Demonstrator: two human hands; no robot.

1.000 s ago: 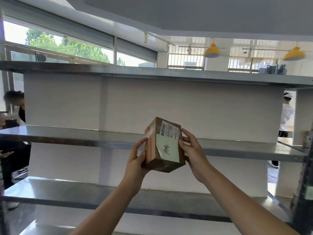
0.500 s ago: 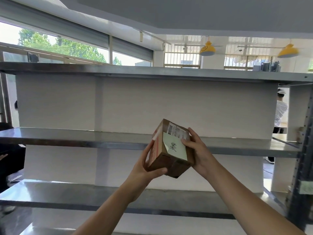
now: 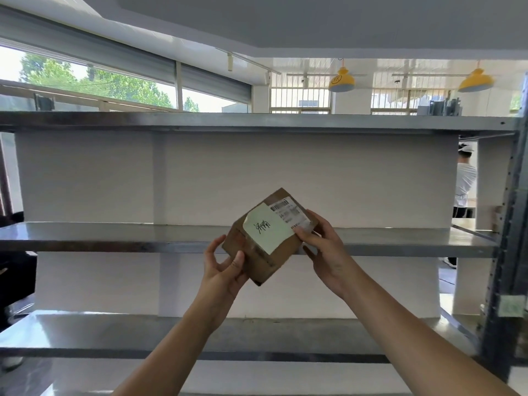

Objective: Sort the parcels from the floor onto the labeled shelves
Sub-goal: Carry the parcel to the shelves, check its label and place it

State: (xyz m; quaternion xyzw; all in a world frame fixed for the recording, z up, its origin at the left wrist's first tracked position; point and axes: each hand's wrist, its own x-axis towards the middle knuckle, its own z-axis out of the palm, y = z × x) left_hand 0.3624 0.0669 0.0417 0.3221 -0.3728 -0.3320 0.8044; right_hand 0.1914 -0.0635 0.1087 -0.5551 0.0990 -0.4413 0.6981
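Observation:
A small brown cardboard parcel [image 3: 261, 254] is held up in front of the metal shelves, tilted with one corner pointing down. It carries a printed shipping label and a pale handwritten note [image 3: 265, 231]. My left hand [image 3: 224, 271] grips its lower left edge, thumb on the front face. My right hand [image 3: 324, 250] pinches its right side, thumb on the printed label. The parcel hovers at the height of the middle shelf [image 3: 114, 237], touching no shelf.
The metal rack has a top shelf [image 3: 257, 122] and a lower shelf [image 3: 85, 330], with white panels behind. A dark upright post [image 3: 505, 252] stands at the right. A person in white [image 3: 464, 184] stands beyond the rack on the right.
The parcel has rotated clockwise and tilted so its labelled face turns toward me. Both hands shifted their hold and moved slightly right. The view panned a little to the left.

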